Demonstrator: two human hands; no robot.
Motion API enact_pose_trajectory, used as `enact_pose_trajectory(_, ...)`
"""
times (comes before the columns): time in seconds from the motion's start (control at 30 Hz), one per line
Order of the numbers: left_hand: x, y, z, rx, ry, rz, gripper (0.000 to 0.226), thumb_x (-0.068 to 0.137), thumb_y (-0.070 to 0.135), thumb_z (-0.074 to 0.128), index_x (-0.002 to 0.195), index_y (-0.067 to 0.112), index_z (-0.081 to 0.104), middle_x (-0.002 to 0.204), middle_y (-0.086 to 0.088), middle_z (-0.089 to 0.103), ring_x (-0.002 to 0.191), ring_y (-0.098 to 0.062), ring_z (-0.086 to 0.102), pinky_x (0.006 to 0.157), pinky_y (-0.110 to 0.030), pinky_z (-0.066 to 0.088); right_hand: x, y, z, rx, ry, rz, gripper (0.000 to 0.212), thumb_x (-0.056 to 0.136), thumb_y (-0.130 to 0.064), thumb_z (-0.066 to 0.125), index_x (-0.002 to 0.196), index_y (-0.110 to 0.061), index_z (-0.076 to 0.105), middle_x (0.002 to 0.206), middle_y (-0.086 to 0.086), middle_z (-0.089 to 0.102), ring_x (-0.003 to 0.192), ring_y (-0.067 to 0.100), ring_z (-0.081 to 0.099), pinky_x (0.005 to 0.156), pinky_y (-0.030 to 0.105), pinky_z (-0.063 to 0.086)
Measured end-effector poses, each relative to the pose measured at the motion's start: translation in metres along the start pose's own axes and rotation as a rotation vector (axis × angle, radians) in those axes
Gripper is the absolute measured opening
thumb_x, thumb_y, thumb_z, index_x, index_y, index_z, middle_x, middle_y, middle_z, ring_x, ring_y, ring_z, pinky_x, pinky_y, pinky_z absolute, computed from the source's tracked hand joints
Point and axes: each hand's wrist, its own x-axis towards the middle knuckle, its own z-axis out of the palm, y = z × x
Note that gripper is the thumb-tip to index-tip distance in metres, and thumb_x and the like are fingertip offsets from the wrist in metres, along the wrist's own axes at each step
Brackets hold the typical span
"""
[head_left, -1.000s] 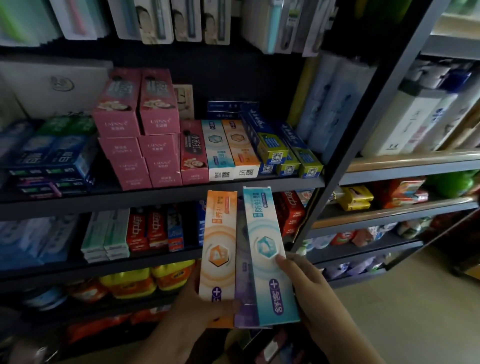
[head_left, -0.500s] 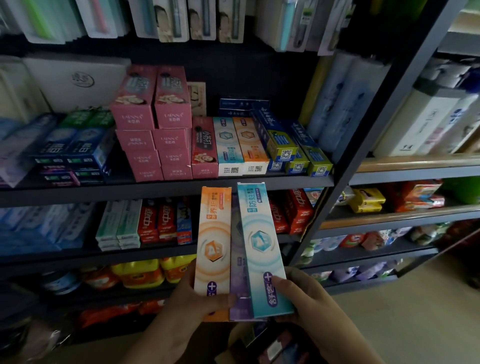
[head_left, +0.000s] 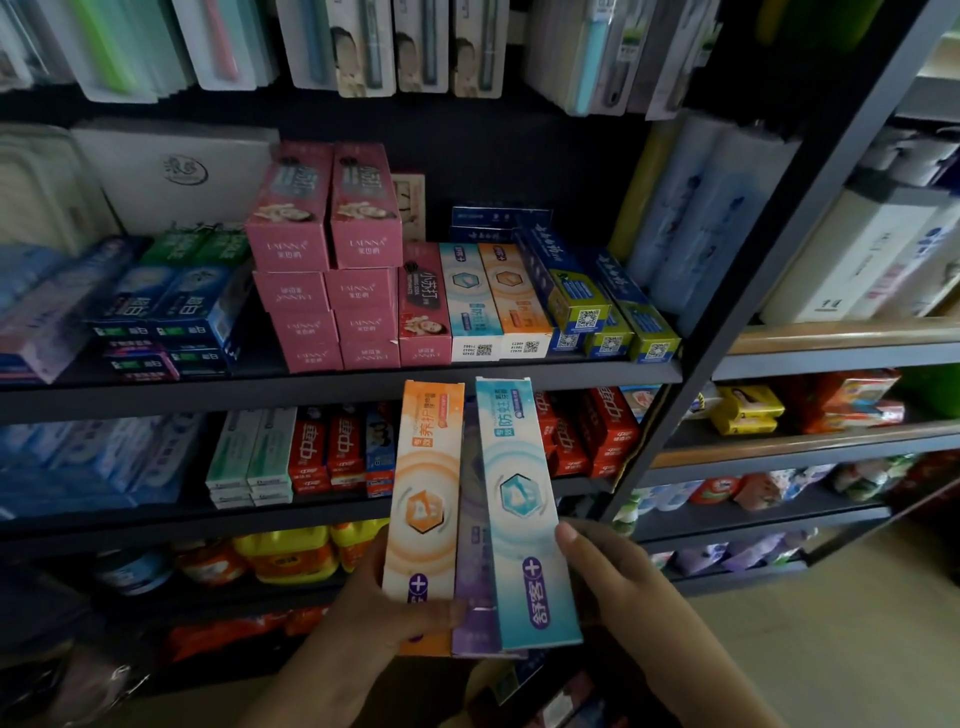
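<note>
The orange box (head_left: 423, 499), purple box (head_left: 472, 571) and blue box (head_left: 519, 509) stood fanned lengthwise, tops pointing up toward the shelf (head_left: 332, 387). The right hand (head_left: 639, 603) had slid its thumb from the blue box's face to its right edge, gripping there. The left hand (head_left: 374, 618) clasped the orange box's bottom, thumb across its front. The purple box sat between them.

Dim light here, and a tall dark metal shelving unit (head_left: 332, 387) fills the view, its black back panel (head_left: 519, 156) deep in shadow. A slanting grey steel upright (head_left: 709, 338) closes the unit's right edge. Just beside it stands a second rack with pale wood-trimmed shelves (head_left: 831, 332). Down at the lower right, bare beige floor (head_left: 857, 649) catches the brightest light.
</note>
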Motion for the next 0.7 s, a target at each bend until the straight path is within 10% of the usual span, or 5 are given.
enact_pose_trajectory(0.27,0.002,-0.005,-0.007,-0.038,-0.085,-0.009,0.119,0.002,0.009,0.096,0.115,0.019,0.057,0.100,-0.016,0.073,0.092,-0.032,0.071,0.068,-0.046,0.059,0.052,-0.051,0.004,-0.237,0.052,-0.067,0.031,0.091,-0.043,0.057,0.116,-0.025,0.052,0.096,-0.008,0.067,0.079,0.005,0.068,0.060,0.019,0.052)
enact_pose_trajectory(0.47,0.005,-0.003,-0.013,-0.048,-0.085,0.010,0.119,-0.001,0.012,0.096,0.112,0.017,0.058,0.096,-0.015,0.074,0.085,-0.029,0.072,0.063,-0.042,0.059,0.062,-0.049,0.000,-0.223,0.009,-0.060,0.024,0.090,-0.031,0.063,0.111,-0.020,0.064,0.091,-0.001,0.076,0.085,0.016,0.073,0.081,0.036,0.059)
enact_pose_trajectory(0.7,0.008,0.003,-0.019,-0.038,-0.076,0.032,0.122,0.002,0.013,0.097,0.117,0.019,0.057,0.102,-0.014,0.073,0.093,-0.029,0.071,0.075,-0.046,0.057,0.053,-0.064,-0.003,-0.072,0.134,-0.103,0.020,0.093,-0.025,0.061,0.105,-0.010,0.066,0.087,0.007,0.076,0.076,0.022,0.072,0.068,0.035,0.059)
